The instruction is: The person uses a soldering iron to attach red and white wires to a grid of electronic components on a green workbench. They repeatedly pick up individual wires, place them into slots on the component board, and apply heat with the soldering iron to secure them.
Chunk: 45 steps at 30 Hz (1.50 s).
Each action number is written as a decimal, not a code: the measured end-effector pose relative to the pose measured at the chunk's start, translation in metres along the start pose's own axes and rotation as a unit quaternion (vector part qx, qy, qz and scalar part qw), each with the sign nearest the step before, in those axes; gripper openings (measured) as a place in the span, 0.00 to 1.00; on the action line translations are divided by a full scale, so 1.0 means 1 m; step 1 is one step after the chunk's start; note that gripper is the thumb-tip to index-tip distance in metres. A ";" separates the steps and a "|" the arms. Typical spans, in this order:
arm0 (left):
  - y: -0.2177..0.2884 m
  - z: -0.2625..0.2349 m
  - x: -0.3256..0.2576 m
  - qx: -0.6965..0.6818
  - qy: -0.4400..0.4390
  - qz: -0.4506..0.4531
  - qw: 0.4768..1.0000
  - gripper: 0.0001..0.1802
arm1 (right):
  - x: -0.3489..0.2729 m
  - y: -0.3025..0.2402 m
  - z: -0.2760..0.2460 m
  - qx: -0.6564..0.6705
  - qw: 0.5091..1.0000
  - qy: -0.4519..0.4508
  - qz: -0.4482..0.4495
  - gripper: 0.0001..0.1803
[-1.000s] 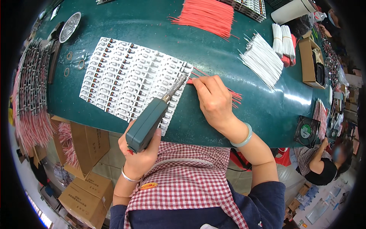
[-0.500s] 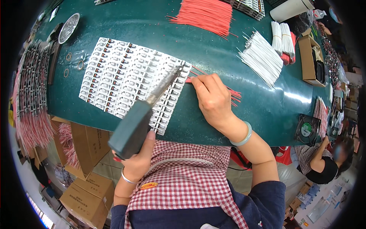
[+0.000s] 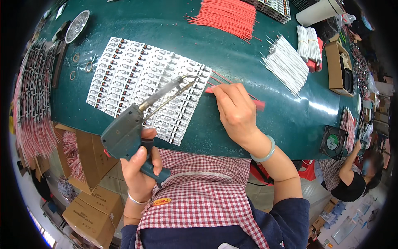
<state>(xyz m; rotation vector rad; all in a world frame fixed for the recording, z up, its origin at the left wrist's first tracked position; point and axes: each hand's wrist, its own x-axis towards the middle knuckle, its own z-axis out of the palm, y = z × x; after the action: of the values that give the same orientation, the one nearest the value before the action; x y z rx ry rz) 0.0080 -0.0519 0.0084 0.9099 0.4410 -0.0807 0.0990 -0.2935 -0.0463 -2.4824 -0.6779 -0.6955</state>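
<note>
My left hand (image 3: 137,172) is wrapped round the grip of a dark green soldering gun (image 3: 123,129). Its thin metal tip and feed tube reach over the right column of a white panel of small electrical parts (image 3: 143,76), near the panel's upper right edge. Just right of that edge, my right hand (image 3: 237,111) is closed in a pinch on short red wires (image 3: 259,105); their far ends are smeared by motion. Another red wire (image 3: 219,77) runs from the panel's edge above my fingers. Whether the soldering tip touches a part, I cannot tell.
Loose red wires (image 3: 226,17) and white wires (image 3: 286,64) lie at the far side of the green table (image 3: 199,41). A metal dish (image 3: 77,27) stands far left, wired strips (image 3: 35,103) hang at the left edge, and a black fan (image 3: 333,141) sits right. A co-worker (image 3: 352,178) is beyond.
The soldering gun has turned and drawn back toward the lower left, its tip still over the right column. My right hand has shifted slightly down and right, and its wires have moved.
</note>
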 end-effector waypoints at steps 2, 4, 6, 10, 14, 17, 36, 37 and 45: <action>-0.007 -0.004 -0.002 0.108 -0.021 0.054 0.992 0.25 | -0.002 -0.003 -0.001 0.004 1.000 -0.009 0.003 0.15; -0.009 0.005 -0.004 0.168 -0.005 0.087 0.982 0.21 | -0.003 -0.003 0.001 0.018 1.000 -0.015 -0.001 0.16; -0.014 0.003 -0.008 0.265 0.002 0.081 0.961 0.20 | -0.003 -0.003 0.003 0.024 0.999 -0.021 -0.003 0.16; -0.020 -0.010 -0.011 0.429 -0.006 0.085 0.899 0.16 | -0.003 -0.003 0.003 0.021 0.999 -0.027 -0.007 0.16; -0.026 -0.005 -0.005 0.454 -0.037 0.147 0.878 0.11 | -0.002 -0.004 0.004 0.012 1.000 -0.026 -0.009 0.15; -0.026 0.000 0.002 0.454 -0.071 0.178 0.870 0.10 | -0.002 -0.005 0.004 0.005 1.000 -0.029 -0.008 0.15; -0.024 0.002 0.002 0.482 -0.094 0.185 0.851 0.10 | -0.001 -0.006 0.004 0.000 1.000 -0.029 -0.004 0.16; -0.023 0.004 0.003 0.489 -0.099 0.192 0.845 0.10 | 0.000 -0.007 0.004 0.003 1.000 -0.026 0.003 0.16; -0.026 -0.001 -0.001 0.487 -0.080 0.168 0.853 0.10 | 0.000 -0.009 0.003 -0.004 1.000 -0.025 0.007 0.15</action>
<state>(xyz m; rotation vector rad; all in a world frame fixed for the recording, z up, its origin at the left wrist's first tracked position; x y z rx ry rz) 0.0001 -0.0673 -0.0107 1.9579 0.0424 -0.0572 0.0951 -0.2850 -0.0459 -2.5172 -0.6778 -0.6343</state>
